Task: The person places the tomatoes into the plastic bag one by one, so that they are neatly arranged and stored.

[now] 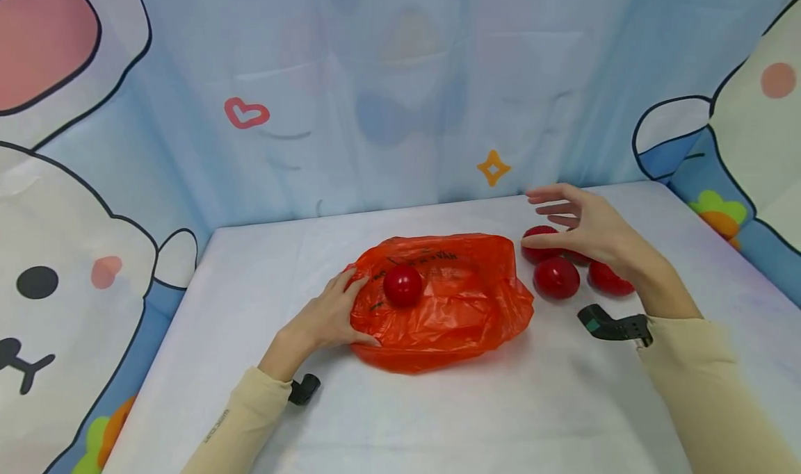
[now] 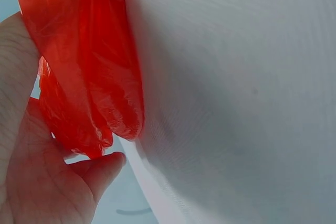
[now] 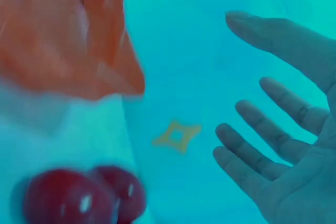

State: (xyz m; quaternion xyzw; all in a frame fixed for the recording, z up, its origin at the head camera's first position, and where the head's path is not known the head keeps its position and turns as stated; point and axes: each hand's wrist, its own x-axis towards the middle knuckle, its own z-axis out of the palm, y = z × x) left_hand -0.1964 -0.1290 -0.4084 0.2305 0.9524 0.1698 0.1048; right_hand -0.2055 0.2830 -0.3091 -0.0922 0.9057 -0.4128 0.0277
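Observation:
An orange-red plastic bag [image 1: 463,307] lies spread on the table with a shiny round red fruit [image 1: 403,285] on its left part. My left hand [image 1: 334,311] holds the bag's left edge, thumb at the front and fingers farther back. In the left wrist view, bag film [image 2: 105,66] passes between thumb and fingers. My right hand [image 1: 591,227] is raised over several red fruits [image 1: 556,278] right of the bag, partly hiding some. Spread, loosely bent fingers [image 3: 273,135] hold nothing in the right wrist view, with two fruits [image 3: 68,198] low at left.
A white cloth covers the table [image 1: 469,418]. Behind it hangs a light blue curtain [image 1: 388,112] with cartoon prints, reaching round both sides. Black wrist cameras [image 1: 613,324] sit at both sleeves.

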